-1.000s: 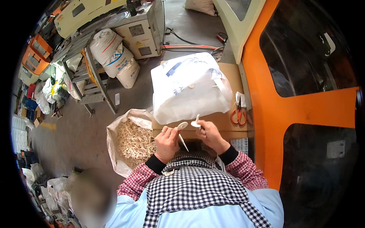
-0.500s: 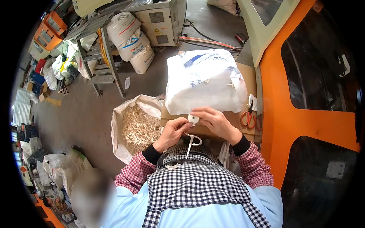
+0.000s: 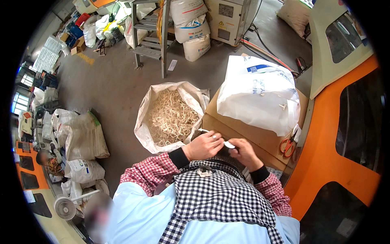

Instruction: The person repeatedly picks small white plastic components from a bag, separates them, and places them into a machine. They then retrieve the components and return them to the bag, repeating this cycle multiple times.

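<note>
My right hand [image 3: 246, 154] pinches a small white plastic piece [image 3: 229, 144], seen nearly edge-on. Beside it, my left hand [image 3: 204, 145] is closed round a thin white plastic strip [image 3: 203, 130]; one end pokes out past the fingers toward the sack. The hands nearly meet in front of my checked apron, and I cannot tell whether piece and strip are still joined. Just beyond the left hand stands an open white woven sack [image 3: 143, 129] heaped with pale curly plastic strips [image 3: 172, 116]. A white plastic bag [image 3: 256, 103] with small white pieces inside lies beyond the right hand.
Under the bag is brown cardboard [image 3: 243, 142], with orange-handled scissors [image 3: 287, 147] at its right. An orange and cream machine [image 3: 325, 150] walls off the right side. Farther off are a grey metal step stand [image 3: 151, 52], stacked full sacks [image 3: 197, 48] and a machine cabinet [image 3: 224, 20].
The view has swung left. The dangling curved white strip no longer hangs below my hands; my left hand has drawn toward the sack with a strip, while the right keeps the white piece.
</note>
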Demonstrator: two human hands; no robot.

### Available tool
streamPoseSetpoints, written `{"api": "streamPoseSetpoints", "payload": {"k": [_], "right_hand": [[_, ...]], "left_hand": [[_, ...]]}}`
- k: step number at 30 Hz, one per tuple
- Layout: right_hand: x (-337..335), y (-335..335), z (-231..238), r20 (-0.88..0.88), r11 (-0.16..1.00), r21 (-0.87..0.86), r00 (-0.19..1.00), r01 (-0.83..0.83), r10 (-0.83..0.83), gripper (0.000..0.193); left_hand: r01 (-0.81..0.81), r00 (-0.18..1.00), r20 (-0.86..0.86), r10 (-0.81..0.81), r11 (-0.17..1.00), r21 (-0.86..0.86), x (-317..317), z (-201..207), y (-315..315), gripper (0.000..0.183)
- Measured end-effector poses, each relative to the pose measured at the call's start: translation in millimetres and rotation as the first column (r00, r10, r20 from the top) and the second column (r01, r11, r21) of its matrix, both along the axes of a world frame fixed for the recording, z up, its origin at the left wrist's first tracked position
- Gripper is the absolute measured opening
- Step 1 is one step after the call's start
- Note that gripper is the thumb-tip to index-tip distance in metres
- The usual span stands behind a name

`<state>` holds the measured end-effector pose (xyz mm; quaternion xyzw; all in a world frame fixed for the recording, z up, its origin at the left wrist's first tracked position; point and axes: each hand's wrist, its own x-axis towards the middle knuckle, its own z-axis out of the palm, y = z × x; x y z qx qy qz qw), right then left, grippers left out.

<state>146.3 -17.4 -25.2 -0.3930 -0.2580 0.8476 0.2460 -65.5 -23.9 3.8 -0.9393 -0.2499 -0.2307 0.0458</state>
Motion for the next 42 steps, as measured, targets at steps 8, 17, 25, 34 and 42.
{"api": "streamPoseSetpoints", "payload": {"k": [8,17,25,34,42], "right_hand": [[87,-15,-62,0.370,0.691,0.287,0.588,0.664,-0.719,0.026],[226,26,-167,0.598,0.567,0.801,-0.210,0.193,-0.774,0.021],[222,49,-167,0.615,0.649,0.756,-0.435,0.088,-0.657,0.027],[113,-22,-52,0.799,0.767,0.600,-0.234,0.228,-0.555,0.024],[68,-240,52,0.106,0.430,0.878,-0.791,-0.210,-0.602,0.027]], "left_hand": [[-0.696,0.669,-0.045,0.742,0.603,-0.390,-155,-95,-15,0.008],[-0.689,0.389,-0.152,0.909,0.177,-0.703,-202,-200,-4,0.020],[-0.910,0.202,-0.327,0.923,0.054,-0.411,-259,-225,12,0.036],[-0.181,0.982,-0.189,-0.006,0.267,-0.947,-11,-67,83,0.025],[0.442,0.822,0.049,-0.568,0.580,-0.685,171,-51,57,0.023]]}}
